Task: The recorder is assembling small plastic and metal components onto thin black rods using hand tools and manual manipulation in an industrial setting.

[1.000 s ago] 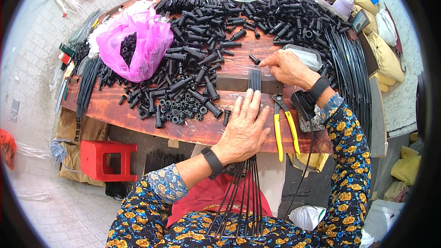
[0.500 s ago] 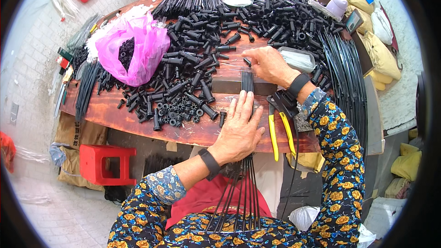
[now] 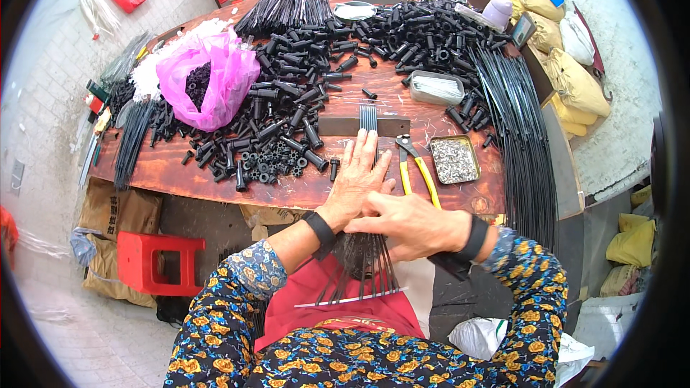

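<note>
A row of thin black rods (image 3: 368,116) runs side by side across a dark bar (image 3: 338,126) on the wooden table. My left hand (image 3: 357,176) lies flat on the rods just below the bar, fingers stretched out. Close beneath it, my right hand (image 3: 413,224) is closed around the rods at the table's near edge; some of its fingers are hidden. The rods' near ends fan out over a red cloth on my lap, where a thin white strip (image 3: 352,298) crosses them. Yellow-handled pliers (image 3: 424,172) lie beside my right hand.
A pink plastic bag (image 3: 226,93) of small black parts stands at left, amid heaps of black tubular parts (image 3: 287,90). A tin of small bits (image 3: 454,159) and a clear tray (image 3: 437,89) sit at right, beside long black rods (image 3: 521,129). A red stool (image 3: 159,264) stands below left.
My right hand has come back from the rods' far ends to the part just below my left hand. The tin, earlier behind my right arm, now shows. My left hand stays on the rods.
</note>
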Demonstrator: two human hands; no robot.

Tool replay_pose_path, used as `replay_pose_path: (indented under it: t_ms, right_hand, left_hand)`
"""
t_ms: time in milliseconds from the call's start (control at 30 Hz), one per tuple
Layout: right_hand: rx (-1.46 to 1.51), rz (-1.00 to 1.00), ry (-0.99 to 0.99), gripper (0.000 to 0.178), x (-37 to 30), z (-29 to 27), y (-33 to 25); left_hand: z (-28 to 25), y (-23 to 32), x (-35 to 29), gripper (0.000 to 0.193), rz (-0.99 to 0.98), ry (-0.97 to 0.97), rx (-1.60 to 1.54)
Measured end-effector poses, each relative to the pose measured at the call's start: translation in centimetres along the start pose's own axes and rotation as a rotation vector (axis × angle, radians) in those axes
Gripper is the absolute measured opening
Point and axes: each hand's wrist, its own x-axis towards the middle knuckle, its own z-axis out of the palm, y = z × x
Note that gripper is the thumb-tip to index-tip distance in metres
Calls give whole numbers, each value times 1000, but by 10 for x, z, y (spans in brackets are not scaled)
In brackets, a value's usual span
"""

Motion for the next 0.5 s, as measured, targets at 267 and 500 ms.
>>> replay_pose_path:
  t_ms: [267, 500]
  right_hand:
    - [-161, -109, 222, 34, 14, 44, 9]
    - [123, -123, 478, 30, 33, -53, -14]
  left_hand:
    - [4, 0, 2, 44, -77, 26, -113]
    - [-25, -23, 18, 70, 22, -88, -779]
